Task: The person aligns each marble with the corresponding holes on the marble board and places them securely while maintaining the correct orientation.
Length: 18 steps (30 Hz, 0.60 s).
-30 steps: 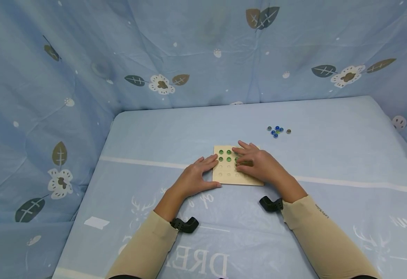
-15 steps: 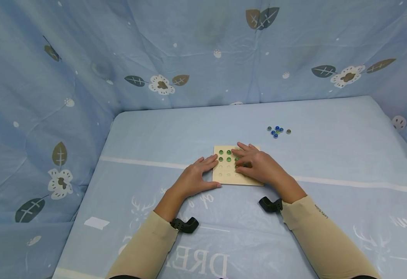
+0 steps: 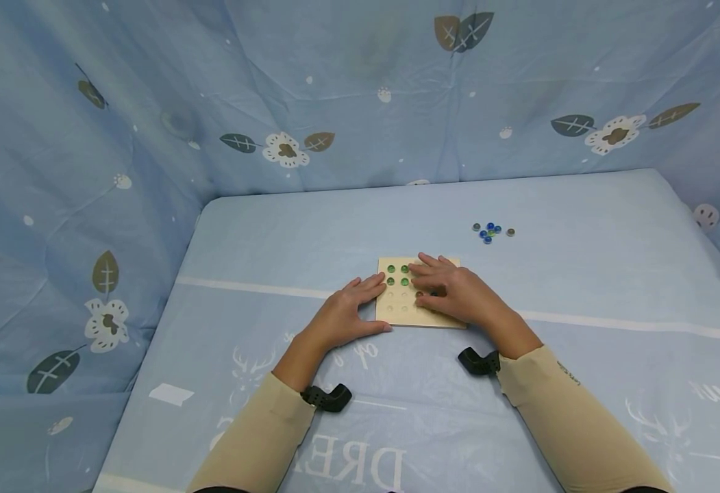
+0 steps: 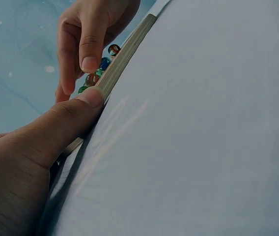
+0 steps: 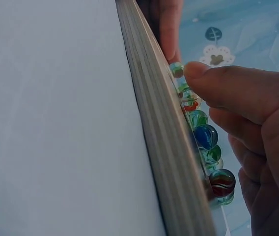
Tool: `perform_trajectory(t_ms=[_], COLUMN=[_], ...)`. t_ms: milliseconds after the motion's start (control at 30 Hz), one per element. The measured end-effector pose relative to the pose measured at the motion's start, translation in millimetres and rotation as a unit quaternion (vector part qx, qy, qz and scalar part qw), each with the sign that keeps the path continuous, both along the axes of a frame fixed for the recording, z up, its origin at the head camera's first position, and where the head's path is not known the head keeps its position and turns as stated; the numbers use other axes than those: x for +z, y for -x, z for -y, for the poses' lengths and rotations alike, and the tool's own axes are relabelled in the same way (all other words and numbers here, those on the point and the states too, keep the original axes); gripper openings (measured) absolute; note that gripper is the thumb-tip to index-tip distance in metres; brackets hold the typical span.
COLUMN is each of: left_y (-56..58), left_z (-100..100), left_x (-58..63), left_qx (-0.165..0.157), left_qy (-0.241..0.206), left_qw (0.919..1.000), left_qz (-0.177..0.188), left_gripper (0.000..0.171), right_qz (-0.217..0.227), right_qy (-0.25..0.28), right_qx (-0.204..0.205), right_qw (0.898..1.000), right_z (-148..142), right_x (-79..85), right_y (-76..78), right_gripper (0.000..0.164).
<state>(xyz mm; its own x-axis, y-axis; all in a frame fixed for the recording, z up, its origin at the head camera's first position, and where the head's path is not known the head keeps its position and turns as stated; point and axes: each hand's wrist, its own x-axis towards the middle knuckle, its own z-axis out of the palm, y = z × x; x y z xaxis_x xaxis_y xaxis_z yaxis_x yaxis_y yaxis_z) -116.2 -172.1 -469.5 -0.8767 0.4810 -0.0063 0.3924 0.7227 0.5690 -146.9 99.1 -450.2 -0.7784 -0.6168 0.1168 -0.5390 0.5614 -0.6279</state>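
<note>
A pale wooden board with rows of round hollows lies flat. Green glass marbles sit in its back rows. My left hand steadies the board's left side, its thumb along the front edge and its fingers over the left edge. Over the right half hovers my right hand, thumb and forefinger apart around a reddish-brown marble that rests on the board. Beyond it stand a blue marble and a brown-striped marble. The right hand covers much of the board's right side in the head view.
Several loose blue, green and dark marbles lie in a cluster behind the board to the right. A blue patterned cloth covers the table. Matching fabric walls rise at the back and left. A white patch lies at the left.
My right thumb and forefinger have spread slightly and shifted a little left, so the reddish-brown marble shows between them. The left hand and board have stayed still.
</note>
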Motion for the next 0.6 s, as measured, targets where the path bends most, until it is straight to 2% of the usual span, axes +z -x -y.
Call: perform_trajectory(t_ms=[367,600], left_y=[-0.6,-1.0], left_z=[-0.6,-0.8], left_x=[0.2,-0.2], left_qx=[0.002,0.002], left_qy=[0.008,0.006], left_qw=[0.9999,1.0], left_qz=[0.007,-0.001], left_gripper=[0.085,0.084], right_qz=[0.005,0.002], right_qy=[-0.007,-0.018], right_qx=[-0.024,-0.082], right_qw=[1.0,0.996], right_z=[-3.1,-11.7], right_x=[4.0,3.9], right_y=[0.7,6.7], right_gripper=[0.057,0.065])
